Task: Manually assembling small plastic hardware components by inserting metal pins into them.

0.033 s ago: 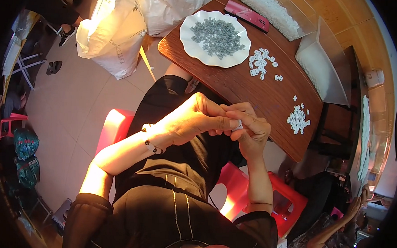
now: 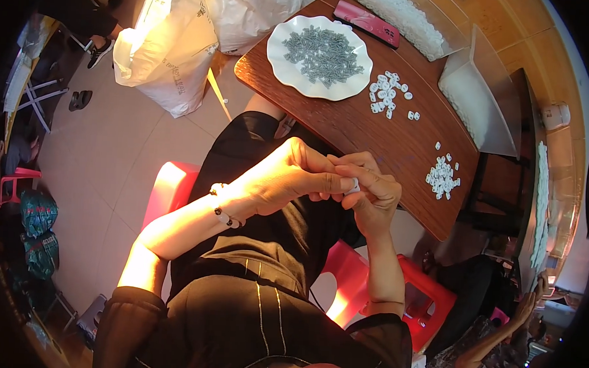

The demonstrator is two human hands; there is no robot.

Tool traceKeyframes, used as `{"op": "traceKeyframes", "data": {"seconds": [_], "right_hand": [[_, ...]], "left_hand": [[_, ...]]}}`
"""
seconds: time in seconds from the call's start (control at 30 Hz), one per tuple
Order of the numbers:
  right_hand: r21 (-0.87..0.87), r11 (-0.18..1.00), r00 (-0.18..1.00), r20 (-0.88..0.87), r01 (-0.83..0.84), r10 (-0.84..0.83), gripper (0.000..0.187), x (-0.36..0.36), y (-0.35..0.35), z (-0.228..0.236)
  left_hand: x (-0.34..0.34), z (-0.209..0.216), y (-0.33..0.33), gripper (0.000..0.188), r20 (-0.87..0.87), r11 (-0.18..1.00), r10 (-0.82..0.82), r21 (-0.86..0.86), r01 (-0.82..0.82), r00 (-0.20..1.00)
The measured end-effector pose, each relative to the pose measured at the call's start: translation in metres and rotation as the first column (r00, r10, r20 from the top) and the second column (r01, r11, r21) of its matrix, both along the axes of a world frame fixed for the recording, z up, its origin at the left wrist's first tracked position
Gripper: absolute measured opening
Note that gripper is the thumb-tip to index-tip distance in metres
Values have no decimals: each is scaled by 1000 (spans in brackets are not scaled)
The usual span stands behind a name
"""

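Observation:
My left hand (image 2: 285,177) and my right hand (image 2: 376,197) meet above my lap, just in front of the brown wooden table (image 2: 349,130). Their fingertips pinch one small white plastic piece (image 2: 354,184) between them. A beaded bracelet sits on my left wrist. On the table a white scalloped plate (image 2: 277,59) holds a heap of small grey parts (image 2: 323,54). To the right of the plate lie two loose clusters of small white pieces (image 2: 389,96), the nearer cluster (image 2: 443,175) closest to my right hand.
A red flat case (image 2: 368,23) and white trays of white parts (image 2: 472,93) lie at the table's far side. Big white sacks (image 2: 169,47) stand on the tiled floor at left. I sit on a red stool (image 2: 169,192); another red stool (image 2: 427,301) and another person (image 2: 498,337) are at lower right.

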State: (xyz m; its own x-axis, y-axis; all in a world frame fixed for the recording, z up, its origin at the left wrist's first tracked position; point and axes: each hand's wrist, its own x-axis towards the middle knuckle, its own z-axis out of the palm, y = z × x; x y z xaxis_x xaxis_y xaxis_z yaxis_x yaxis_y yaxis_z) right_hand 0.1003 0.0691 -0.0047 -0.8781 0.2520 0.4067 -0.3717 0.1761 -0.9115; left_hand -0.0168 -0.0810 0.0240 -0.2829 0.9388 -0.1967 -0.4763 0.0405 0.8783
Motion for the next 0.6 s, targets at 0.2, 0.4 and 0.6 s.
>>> {"op": "traceKeyframes", "data": {"seconds": [0.2,0.4,0.6], "right_hand": [[-27,1000,1000,-7,-2,2,48,1,-3,2],[51,999,998,-56,-3,6,46,2,-3,0],[22,999,999,-12,34,-34,38,0,-8,-4]], "left_hand": [[3,-1,0,16,27,999,45,-6,-45,999],[5,1,-4,27,70,1000,6,21,-8,997],[3,-14,-4,28,81,1000,22,19,-24,996]]}}
